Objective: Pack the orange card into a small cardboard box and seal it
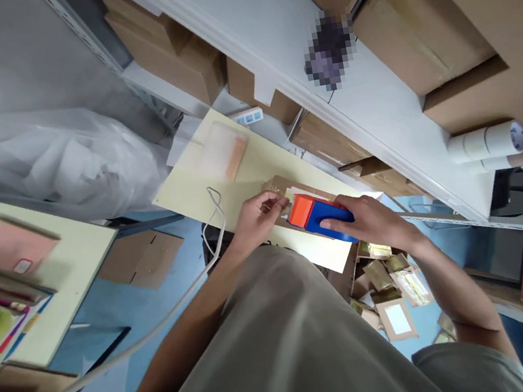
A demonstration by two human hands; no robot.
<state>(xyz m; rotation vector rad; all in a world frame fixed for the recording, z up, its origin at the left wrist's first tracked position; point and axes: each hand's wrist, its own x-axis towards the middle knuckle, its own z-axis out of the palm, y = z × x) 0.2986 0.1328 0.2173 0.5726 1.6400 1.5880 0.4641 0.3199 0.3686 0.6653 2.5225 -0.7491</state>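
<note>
My right hand point(369, 221) is wrapped round a blue and orange tape dispenser point(318, 211), which rests on a small brown cardboard package point(285, 187) lying on a pale yellow table point(200, 186). My left hand point(257, 215) pinches the near end of that package, right beside the dispenser's orange nose. A white cable point(209, 241) runs from the table past my left arm. The view is steeply tilted.
A second pale table point(32, 261) at the left carries a pink parcel point(4, 247) and coloured folders. Shelving point(376, 103) holds cardboard boxes and white rolls point(486, 141). A clear plastic bag point(49, 158) lies behind. Small packages point(386, 282) litter the blue floor below.
</note>
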